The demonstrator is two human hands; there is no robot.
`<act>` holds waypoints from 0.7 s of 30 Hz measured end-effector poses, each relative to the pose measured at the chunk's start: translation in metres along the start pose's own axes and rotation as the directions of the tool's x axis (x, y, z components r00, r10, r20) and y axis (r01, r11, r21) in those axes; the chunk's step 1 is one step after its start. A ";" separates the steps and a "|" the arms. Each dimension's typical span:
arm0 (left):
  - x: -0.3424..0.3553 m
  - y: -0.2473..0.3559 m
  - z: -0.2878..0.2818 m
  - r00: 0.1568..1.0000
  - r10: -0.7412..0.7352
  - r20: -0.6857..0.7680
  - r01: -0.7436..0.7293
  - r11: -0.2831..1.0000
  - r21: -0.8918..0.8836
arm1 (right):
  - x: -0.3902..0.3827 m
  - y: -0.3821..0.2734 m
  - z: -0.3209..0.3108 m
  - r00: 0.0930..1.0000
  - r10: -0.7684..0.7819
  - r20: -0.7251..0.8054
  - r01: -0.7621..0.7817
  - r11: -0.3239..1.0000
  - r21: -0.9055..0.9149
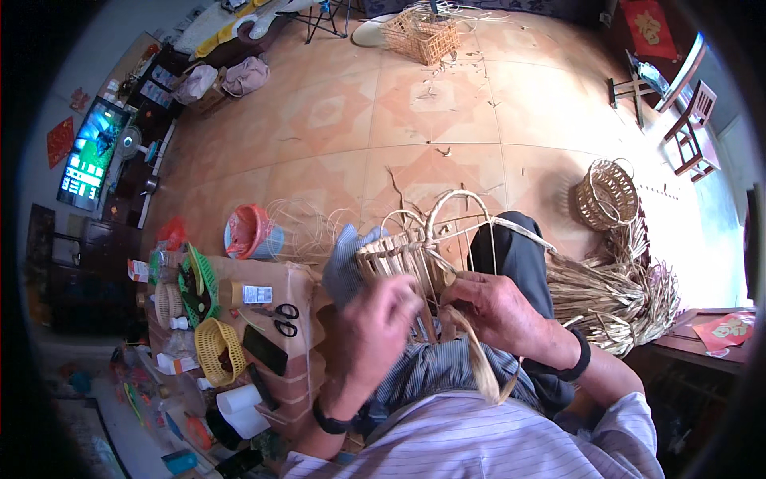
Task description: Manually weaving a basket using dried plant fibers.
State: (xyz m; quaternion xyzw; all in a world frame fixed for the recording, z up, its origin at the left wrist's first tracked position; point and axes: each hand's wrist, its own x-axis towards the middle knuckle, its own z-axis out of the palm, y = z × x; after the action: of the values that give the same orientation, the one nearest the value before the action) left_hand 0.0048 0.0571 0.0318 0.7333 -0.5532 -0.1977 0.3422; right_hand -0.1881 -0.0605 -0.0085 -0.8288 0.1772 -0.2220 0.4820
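The basket [392,246] was coloured straw-tan, and the strip [483,371] was toned paler. The shirt [455,439] was lined with thin dark stripes on pale lilac. The floor [319,112] was patterned with orange-pink diamonds on cream. The tray [210,277] was coloured green, the bowl [204,369] yellow, the phone [266,349] black.

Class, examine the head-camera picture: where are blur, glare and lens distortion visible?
In the head view, the left hand is blurred, probably by motion; the right hand looks sharper; glare bleaches the floor at far right; fisheye distortion bows its tile lines, and the corners go black.
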 end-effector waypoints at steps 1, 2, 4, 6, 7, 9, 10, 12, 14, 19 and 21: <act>0.017 -0.007 -0.006 0.954 0.247 -0.168 -0.222 0.963 0.154 | 0.004 0.000 -0.003 1.000 0.003 0.005 -0.003 1.000 -0.006; 0.033 -0.003 -0.008 0.950 0.256 -0.178 -0.224 0.958 0.182 | 0.008 0.000 -0.006 1.000 -0.024 -0.006 0.024 1.000 -0.001; 0.054 -0.003 -0.007 0.944 0.265 -0.194 -0.224 0.952 0.211 | 0.018 0.002 -0.010 0.999 -0.033 -0.029 0.034 0.998 0.059; 0.065 -0.019 0.004 0.990 0.140 -0.016 -0.140 0.990 -0.026 | 0.030 0.006 -0.014 0.999 -0.026 -0.043 0.029 0.997 0.078; 0.068 -0.018 0.007 0.990 0.138 -0.011 -0.139 0.990 -0.031 | 0.037 0.008 -0.018 0.998 -0.016 -0.060 0.021 0.995 0.097; 0.070 -0.018 0.011 0.994 0.018 0.105 -0.010 0.997 -0.077 | 0.048 -0.001 -0.027 0.996 0.056 -0.063 -0.039 0.970 0.238; 0.069 -0.018 0.012 0.996 0.055 0.067 -0.047 0.992 -0.113 | 0.054 -0.002 -0.030 0.997 0.075 -0.036 -0.062 0.960 0.272; 0.071 -0.021 0.011 0.995 0.067 0.078 -0.059 0.993 -0.099 | 0.066 -0.010 -0.041 0.984 0.161 0.080 -0.180 0.909 0.376; 0.069 -0.033 0.010 0.991 0.048 0.122 -0.031 0.990 -0.139 | 0.076 -0.005 -0.042 0.977 0.183 0.110 -0.214 0.864 0.455; 0.067 -0.032 0.003 0.977 0.045 0.207 0.012 0.963 -0.268 | 0.109 0.011 -0.050 0.991 0.108 0.083 -0.134 0.668 0.732; 0.065 -0.033 0.003 0.976 0.019 0.216 0.046 0.956 -0.291 | 0.118 0.009 -0.048 0.990 0.133 0.053 -0.133 0.713 0.688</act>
State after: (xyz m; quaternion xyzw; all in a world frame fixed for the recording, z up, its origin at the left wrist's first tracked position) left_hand 0.0446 -0.0002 0.0117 0.6520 -0.5467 -0.3588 0.3837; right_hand -0.1160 -0.1590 0.0274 -0.5752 0.1410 -0.2367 0.7702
